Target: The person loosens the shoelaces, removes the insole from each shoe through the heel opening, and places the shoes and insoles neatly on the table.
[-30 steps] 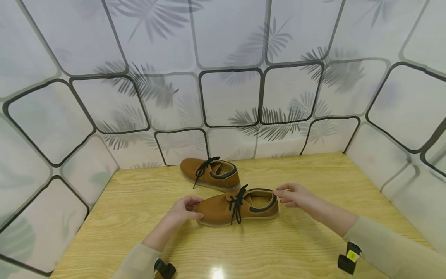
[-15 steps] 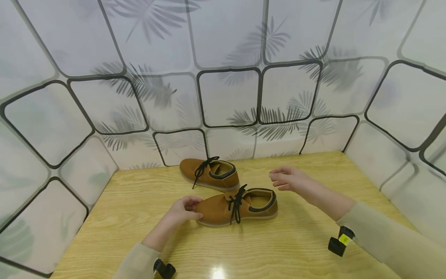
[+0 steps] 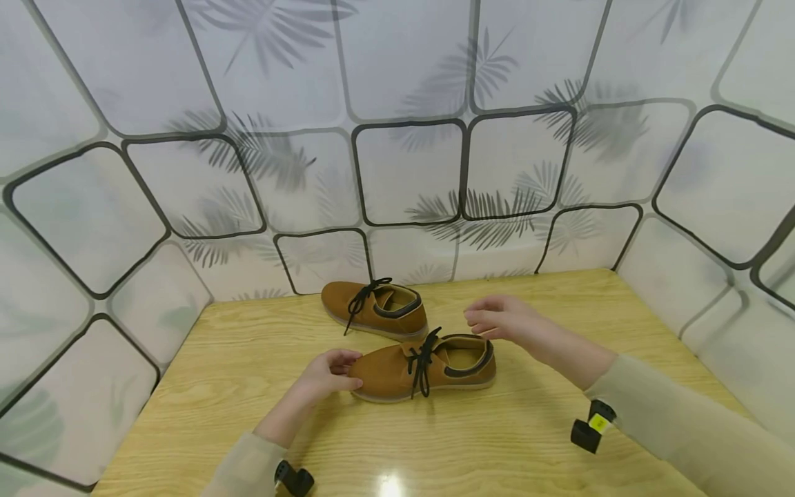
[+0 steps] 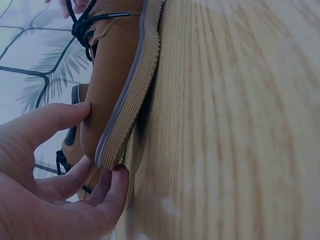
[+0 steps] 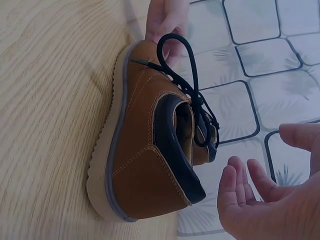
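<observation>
A brown lace-up shoe (image 3: 381, 373) with black laces (image 3: 422, 366) lies on the wooden table, toe to the left. My left hand (image 3: 323, 374) holds its toe; in the left wrist view the thumb (image 4: 65, 117) presses on the upper while fingertips (image 4: 119, 175) reach the sole's front edge. Just above and behind the heel hovers my right hand (image 3: 506, 319), fingers loosely bent and holding nothing. The right wrist view shows it apart from the dark padded collar (image 5: 175, 145). Close behind stands the matching shoe (image 3: 348, 301), its heel near the front shoe.
The wooden table (image 3: 248, 352) ends at a pale wall covering (image 3: 410, 172) with grey leaves and dark outlined squares, which also rises on both sides. Small black devices (image 3: 593, 424) are strapped at the sleeves.
My right hand has let go of the heel, risen and then moved left over the back of the shoe. The left hand and both shoes have stayed in place.
</observation>
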`<state>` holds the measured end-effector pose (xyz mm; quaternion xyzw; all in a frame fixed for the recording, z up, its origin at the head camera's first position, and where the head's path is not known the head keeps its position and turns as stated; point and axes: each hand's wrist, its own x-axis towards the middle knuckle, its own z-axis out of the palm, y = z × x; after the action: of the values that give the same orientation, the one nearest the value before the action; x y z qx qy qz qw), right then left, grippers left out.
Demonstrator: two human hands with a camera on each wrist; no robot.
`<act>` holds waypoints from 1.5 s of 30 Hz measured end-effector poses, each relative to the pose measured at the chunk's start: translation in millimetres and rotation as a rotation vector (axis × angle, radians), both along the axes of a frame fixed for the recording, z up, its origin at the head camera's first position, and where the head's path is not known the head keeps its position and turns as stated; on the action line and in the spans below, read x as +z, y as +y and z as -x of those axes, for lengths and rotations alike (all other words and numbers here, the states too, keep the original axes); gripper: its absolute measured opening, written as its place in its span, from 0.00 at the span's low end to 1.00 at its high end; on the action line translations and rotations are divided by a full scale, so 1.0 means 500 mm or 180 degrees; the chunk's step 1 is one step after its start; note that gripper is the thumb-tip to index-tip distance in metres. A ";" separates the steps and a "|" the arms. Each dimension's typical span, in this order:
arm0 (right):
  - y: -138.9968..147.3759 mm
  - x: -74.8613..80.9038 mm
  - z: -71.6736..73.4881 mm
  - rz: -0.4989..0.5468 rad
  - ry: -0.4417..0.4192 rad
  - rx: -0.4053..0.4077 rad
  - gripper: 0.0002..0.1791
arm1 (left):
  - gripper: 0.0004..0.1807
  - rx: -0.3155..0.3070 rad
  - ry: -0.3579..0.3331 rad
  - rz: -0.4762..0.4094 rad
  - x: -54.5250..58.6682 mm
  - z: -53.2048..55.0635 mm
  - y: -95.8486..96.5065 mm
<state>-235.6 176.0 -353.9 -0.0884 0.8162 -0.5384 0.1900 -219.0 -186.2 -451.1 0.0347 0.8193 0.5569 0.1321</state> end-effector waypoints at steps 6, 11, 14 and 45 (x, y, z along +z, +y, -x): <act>-0.019 -0.010 0.002 -0.0004 0.0033 0.0067 0.27 | 0.28 0.0080 -0.0031 0.0056 0.004 -0.001 0.002; -0.036 -0.018 -0.003 0.0007 -0.0011 0.0109 0.25 | 0.29 0.0037 -0.0035 0.0020 0.004 -0.002 0.002; -0.046 -0.024 -0.005 0.0006 -0.0042 0.0092 0.24 | 0.29 0.0013 -0.0010 -0.0003 0.002 -0.003 0.001; -0.083 -0.055 0.017 -0.0353 0.0420 0.0179 0.13 | 0.29 -0.0087 -0.0046 -0.0151 -0.007 -0.003 -0.006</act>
<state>-243.9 134.4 -381.6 -0.1359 0.8527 -0.4799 0.1555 -217.7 -189.2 -454.6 0.0451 0.8043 0.5745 0.1447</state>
